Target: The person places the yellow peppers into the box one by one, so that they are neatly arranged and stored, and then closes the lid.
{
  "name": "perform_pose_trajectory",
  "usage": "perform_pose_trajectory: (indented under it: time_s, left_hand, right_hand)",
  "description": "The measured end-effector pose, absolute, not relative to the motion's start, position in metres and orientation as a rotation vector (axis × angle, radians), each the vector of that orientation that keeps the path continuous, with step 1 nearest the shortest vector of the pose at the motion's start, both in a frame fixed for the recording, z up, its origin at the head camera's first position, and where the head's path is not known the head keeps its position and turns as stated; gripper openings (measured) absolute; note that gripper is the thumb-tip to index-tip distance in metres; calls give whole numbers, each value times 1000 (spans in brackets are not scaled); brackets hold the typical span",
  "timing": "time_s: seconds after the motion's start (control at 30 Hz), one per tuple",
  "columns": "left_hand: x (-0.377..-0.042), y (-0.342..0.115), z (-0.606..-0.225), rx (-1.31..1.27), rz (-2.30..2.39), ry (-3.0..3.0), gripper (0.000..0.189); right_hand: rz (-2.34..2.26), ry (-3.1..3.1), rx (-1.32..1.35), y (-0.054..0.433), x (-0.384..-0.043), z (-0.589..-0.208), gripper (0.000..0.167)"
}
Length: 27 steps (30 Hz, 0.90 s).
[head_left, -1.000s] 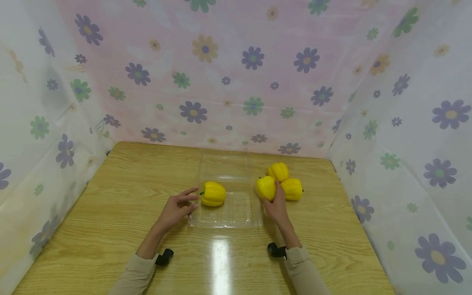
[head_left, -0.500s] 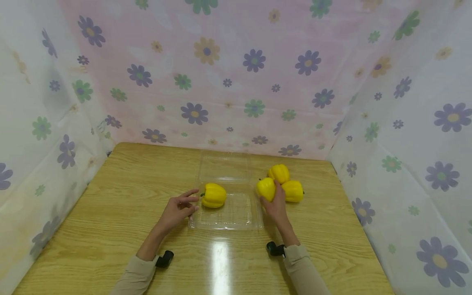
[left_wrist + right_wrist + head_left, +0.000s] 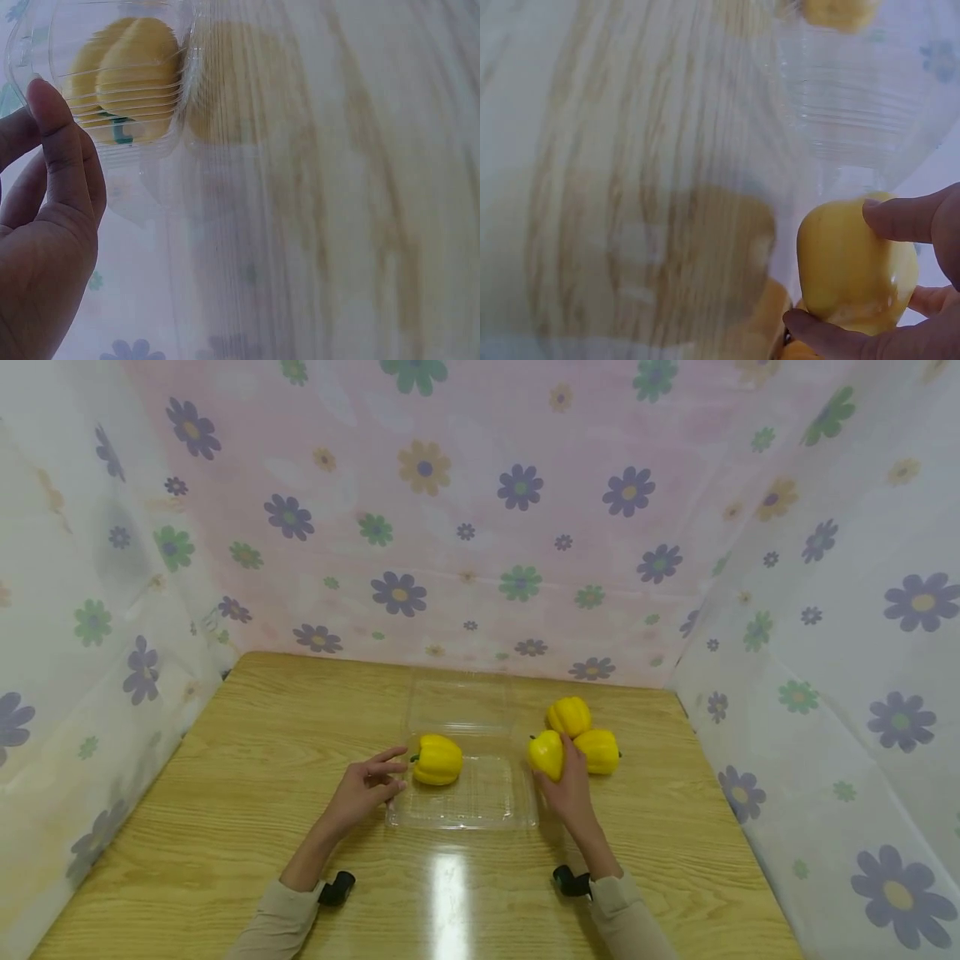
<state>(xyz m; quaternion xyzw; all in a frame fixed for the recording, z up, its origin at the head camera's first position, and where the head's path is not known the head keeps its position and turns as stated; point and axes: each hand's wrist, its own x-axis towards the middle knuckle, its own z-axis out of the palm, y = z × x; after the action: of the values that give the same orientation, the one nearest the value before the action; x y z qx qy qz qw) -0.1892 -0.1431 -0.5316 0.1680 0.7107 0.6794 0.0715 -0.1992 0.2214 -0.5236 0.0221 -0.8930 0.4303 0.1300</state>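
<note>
A clear plastic clamshell container (image 3: pixel 487 822) stands on the table, its lid (image 3: pixel 457 700) folded back towards the wall. One yellow bell pepper (image 3: pixel 438 760) lies on its side in the left of the container, stem to the left. My left hand (image 3: pixel 365 787) is at the container's left edge with relaxed fingers; in the left wrist view a fingertip (image 3: pixel 45 97) meets the rim. To the right of the container, my right hand (image 3: pixel 572 785) grips another yellow bell pepper (image 3: pixel 847 262) between thumb and fingers. Two more yellow bell peppers (image 3: pixel 570 717) (image 3: pixel 600 752) lie just behind and beside it.
The wooden table (image 3: pixel 285 710) has a shiny surface with a bright reflection near its front. Flower-patterned sheeting (image 3: pixel 472 552) hangs behind it and on both sides.
My right hand, with the gripped bell pepper, has shifted slightly right and towards the front. My left hand and the bell pepper in the container have stayed put. The head view has tilted slightly.
</note>
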Motion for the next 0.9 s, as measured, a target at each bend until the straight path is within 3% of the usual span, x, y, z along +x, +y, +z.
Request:
perform_pose_trajectory:
  time_s: [0.5, 0.9]
  left_hand:
    - [-188, -142, -530, 494, 2047, 2143, 35]
    - [-187, -142, -533, 441, 2053, 2122, 36]
  right_hand:
    - [1581, -2283, 110, 234, -183, -523, 78]
    - [1709, -2244, 405, 235, -174, -527, 76]
